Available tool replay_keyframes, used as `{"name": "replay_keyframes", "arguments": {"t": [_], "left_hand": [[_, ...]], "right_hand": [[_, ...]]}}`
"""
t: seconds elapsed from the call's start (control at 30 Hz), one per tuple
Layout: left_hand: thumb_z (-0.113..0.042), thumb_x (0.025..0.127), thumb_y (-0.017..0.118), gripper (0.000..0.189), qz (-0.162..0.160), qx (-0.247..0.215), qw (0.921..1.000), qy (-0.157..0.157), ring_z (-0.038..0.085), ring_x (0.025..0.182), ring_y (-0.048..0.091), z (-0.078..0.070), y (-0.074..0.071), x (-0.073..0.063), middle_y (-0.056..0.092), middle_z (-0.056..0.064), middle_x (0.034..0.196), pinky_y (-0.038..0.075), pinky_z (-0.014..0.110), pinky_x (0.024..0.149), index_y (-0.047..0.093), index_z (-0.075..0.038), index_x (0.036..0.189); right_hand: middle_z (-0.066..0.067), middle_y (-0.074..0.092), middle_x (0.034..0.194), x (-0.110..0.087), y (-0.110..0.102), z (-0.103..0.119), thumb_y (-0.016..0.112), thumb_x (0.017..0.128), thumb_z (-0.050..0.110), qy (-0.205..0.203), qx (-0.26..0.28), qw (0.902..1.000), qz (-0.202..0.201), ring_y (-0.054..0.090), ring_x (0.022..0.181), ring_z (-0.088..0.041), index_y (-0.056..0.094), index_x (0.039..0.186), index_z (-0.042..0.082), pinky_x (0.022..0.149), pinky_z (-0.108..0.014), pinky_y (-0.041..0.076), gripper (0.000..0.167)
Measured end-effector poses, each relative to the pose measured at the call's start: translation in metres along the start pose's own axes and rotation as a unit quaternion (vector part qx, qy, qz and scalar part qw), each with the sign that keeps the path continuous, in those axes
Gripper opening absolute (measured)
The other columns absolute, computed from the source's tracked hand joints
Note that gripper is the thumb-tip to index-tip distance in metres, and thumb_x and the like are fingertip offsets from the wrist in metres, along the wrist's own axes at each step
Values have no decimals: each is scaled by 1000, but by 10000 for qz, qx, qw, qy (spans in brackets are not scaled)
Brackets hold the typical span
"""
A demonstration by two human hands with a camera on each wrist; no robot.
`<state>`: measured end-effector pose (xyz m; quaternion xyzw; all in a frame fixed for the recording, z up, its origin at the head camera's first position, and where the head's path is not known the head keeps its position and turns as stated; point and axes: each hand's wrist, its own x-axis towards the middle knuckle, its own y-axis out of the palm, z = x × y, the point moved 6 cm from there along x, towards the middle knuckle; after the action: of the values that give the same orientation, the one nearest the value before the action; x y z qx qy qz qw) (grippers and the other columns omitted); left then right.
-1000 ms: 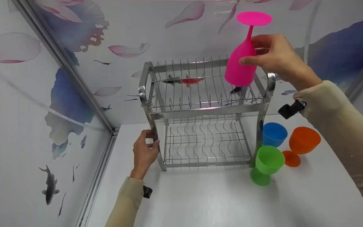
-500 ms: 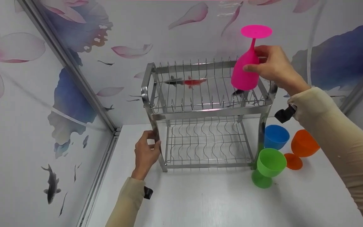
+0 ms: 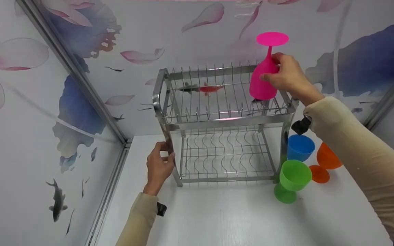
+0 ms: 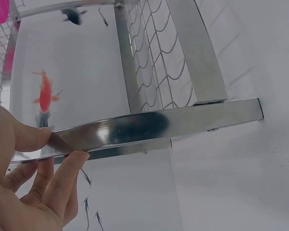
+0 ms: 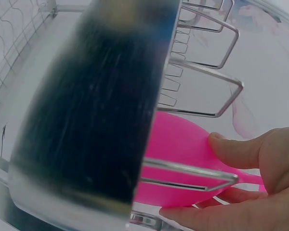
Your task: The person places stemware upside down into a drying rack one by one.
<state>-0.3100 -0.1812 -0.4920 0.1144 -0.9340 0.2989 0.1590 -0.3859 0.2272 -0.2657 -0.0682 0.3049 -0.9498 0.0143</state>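
A pink goblet (image 3: 263, 80) is upside down at the right end of the upper tier of a two-tier metal dish rack (image 3: 231, 120). My right hand (image 3: 291, 75) grips its bowl near the stem. In the right wrist view the goblet (image 5: 178, 154) sits among the wire dividers, partly hidden by the rack's frame. My left hand (image 3: 159, 167) pinches the rack's front left leg. The left wrist view shows thumb and fingers on either side of that leg (image 4: 135, 129).
To the rack's right stand a green goblet (image 3: 295, 176) and a blue cup (image 3: 300, 147). An orange goblet (image 3: 327, 157) is beside them, partly behind the right sleeve. The rack stands on a white table (image 3: 224, 218) before patterned walls.
The pink goblet, still in my right hand, has come down into the rack's upper tier at the right end. My left hand keeps its hold on the leg.
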Motion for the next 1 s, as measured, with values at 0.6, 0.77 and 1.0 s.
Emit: {"name": "replay_keyframes", "arguments": {"t": [0.6,0.77,1.0], "left_hand": [[-3,96,76,36,29,40,9999,-97,27,89,80,2,-1,-1,72,11,116,69,33,74,65,-8,131],[-3,97,76,36,54,30,10000,-48,26,91,80,1,-1,-1,72,12,116,69,32,76,65,-8,131],[-4,97,76,36,68,53,10000,-48,26,93,79,3,-1,0,72,11,116,69,33,78,65,-8,131]], "right_hand": [[-25,38,165,0,8,-4,65,104,14,294,-18,9996,-33,42,149,-46,20,168,1,121,-61,46,78],[-22,36,168,-4,4,0,66,104,17,244,94,9995,-148,40,152,-44,21,169,6,121,-60,46,79],[-18,34,170,-20,-6,8,65,105,22,62,268,9990,-350,28,161,-40,28,166,6,128,-52,40,73]]}}
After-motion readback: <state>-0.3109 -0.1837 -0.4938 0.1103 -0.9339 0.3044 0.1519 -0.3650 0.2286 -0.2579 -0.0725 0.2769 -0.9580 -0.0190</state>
